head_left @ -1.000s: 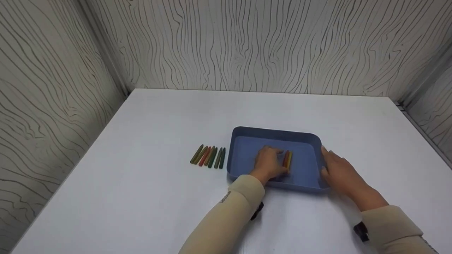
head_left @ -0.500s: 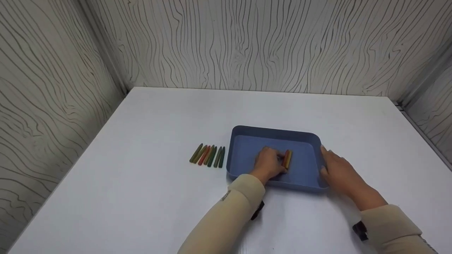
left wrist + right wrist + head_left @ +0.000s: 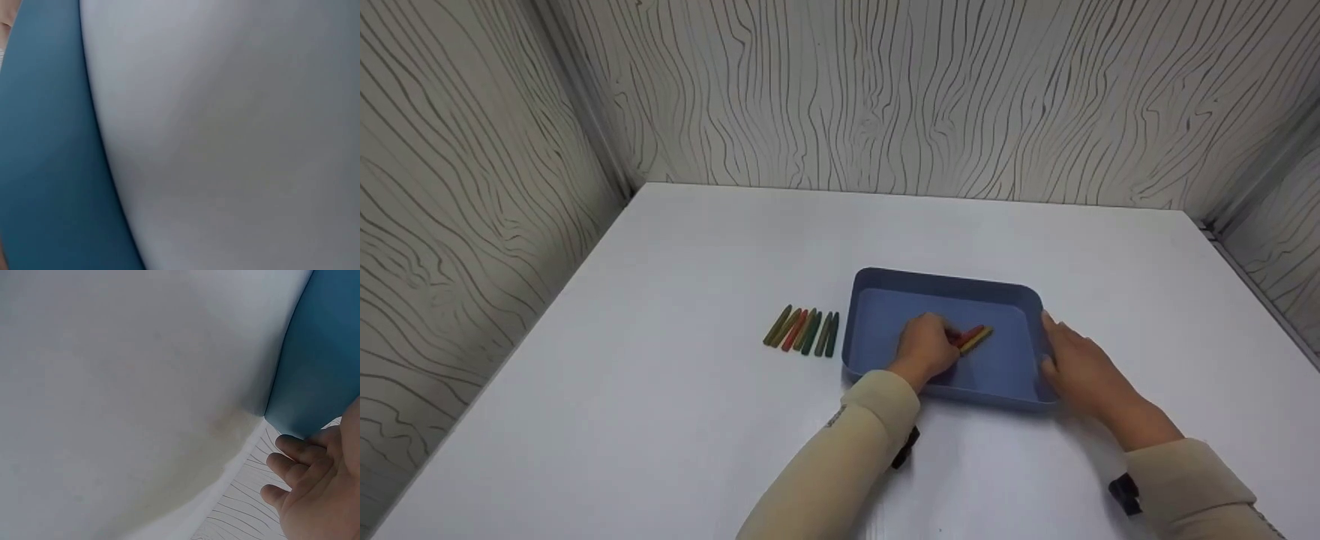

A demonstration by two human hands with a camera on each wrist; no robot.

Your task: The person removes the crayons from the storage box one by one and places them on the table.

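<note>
Inside the blue tray [image 3: 877, 315], my left hand [image 3: 926, 349] pinches a red crayon [image 3: 972, 333] and a yellow crayon [image 3: 977, 341]. The two lie side by side, their far ends pointing right and away from me. Curled fingers hide their near ends. My right hand [image 3: 1087, 371] rests against the tray's right wall, its fingers loosely extended along the outside. In the right wrist view, fingers [image 3: 298, 467] show beside the tray's blue outer wall [image 3: 318, 354]. The left wrist view has mostly the tray's outer wall [image 3: 50, 135] and white tabletop.
Left of the tray, several crayons [image 3: 802, 330] in green, olive and red lie roughly parallel on the white table [image 3: 660, 390]. Wood-grain patterned panels [image 3: 870, 97] stand behind the table and at its sides.
The red and yellow crayons have swung from nearly upright in the view to a slant toward the right, turned by my left hand. My right hand has stayed at the tray's side.
</note>
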